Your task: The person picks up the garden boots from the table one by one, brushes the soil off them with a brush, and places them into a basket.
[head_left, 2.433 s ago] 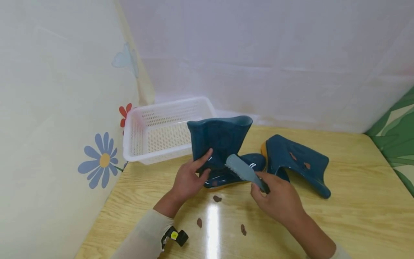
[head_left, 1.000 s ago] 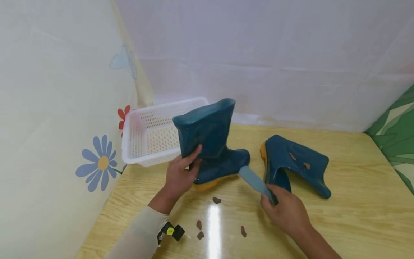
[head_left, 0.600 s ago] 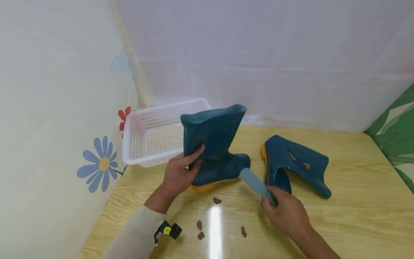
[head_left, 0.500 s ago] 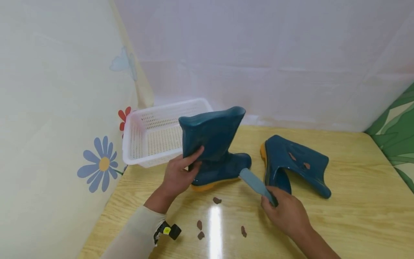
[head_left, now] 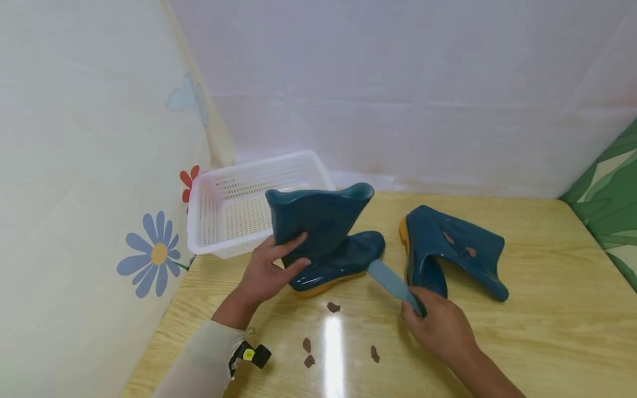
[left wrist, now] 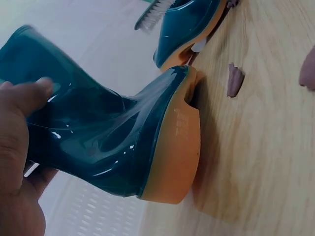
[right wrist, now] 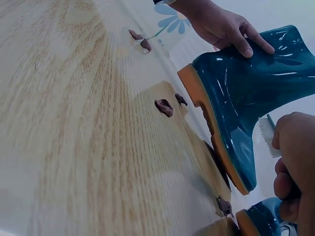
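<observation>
My left hand (head_left: 264, 273) holds a dark blue rain boot (head_left: 318, 221) by its shaft, thumb and fingers on either side. The boot has an orange sole (left wrist: 174, 142), and its heel looks lifted off the table in the right wrist view. In my right hand (head_left: 440, 326) is a grey-blue brush (head_left: 390, 279), gripped by its dark handle. Its pale bristles (right wrist: 267, 135) are close to the boot's toe; whether they touch it I cannot tell. A second blue boot (head_left: 463, 243) lies on its side to the right, with brown bits (head_left: 470, 252) on its shaft.
A white perforated basket (head_left: 239, 246) stands behind the held boot at the left. Several brown flakes (head_left: 334, 307) lie scattered on the wooden table (head_left: 557, 331) in front. White cloth walls rise behind and at the left.
The brush has moved from over the boot's ankle to beside its toe. The boot has shifted left and its shaft has just tipped lower. One more brown flake lies on the table.
</observation>
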The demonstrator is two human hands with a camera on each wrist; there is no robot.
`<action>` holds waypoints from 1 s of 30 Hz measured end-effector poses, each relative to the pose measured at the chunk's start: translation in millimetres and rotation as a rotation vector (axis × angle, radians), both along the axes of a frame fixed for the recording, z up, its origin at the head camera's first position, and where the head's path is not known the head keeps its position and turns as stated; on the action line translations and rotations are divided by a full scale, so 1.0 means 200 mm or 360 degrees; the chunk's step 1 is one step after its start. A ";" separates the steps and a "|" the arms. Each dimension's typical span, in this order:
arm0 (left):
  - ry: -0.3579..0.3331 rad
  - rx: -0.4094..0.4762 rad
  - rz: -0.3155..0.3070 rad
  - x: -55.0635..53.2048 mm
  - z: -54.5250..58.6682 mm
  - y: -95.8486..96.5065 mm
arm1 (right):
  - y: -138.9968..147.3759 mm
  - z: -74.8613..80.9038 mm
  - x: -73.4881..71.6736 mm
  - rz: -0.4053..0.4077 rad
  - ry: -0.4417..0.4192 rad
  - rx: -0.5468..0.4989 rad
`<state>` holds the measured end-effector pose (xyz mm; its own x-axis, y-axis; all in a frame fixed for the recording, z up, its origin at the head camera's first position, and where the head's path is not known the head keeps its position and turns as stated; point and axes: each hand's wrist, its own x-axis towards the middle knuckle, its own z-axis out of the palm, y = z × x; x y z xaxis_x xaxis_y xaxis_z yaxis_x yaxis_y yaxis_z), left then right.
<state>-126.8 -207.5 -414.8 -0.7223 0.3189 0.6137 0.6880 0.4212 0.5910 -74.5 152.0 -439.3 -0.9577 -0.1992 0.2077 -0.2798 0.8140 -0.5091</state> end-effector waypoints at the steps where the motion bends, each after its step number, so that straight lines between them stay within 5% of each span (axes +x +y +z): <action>1: 0.0023 0.0017 0.0023 0.00 -0.01 0.00 | 0.00 0.00 0.00 0.0001 -0.0002 0.0005; 8: 0.0151 0.0064 0.0111 -0.01 -0.04 0.00 | 0.00 -0.01 0.00 -0.0003 -0.0040 0.0026; 16: 0.0044 0.0055 0.0056 0.00 -0.02 -0.03 | 0.01 -0.03 -0.01 -0.0013 -0.0056 0.0041; 21: 0.0058 0.0129 0.0129 0.00 -0.01 -0.03 | 0.01 -0.03 -0.01 -0.0026 -0.0083 0.0048; 25: 0.0153 0.0143 0.0201 0.00 -0.01 -0.03 | 0.01 -0.05 -0.01 -0.0016 -0.0048 0.0054; 30: 0.0409 0.0037 0.0292 -0.02 0.01 -0.01 | 0.01 -0.05 -0.01 -0.0004 -0.0016 0.0038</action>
<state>-131.2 -210.2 -412.1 -0.5870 0.1812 0.7890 0.7296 0.5407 0.4187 -76.1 153.9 -450.1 -0.9601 -0.2018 0.1935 -0.2730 0.8265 -0.4924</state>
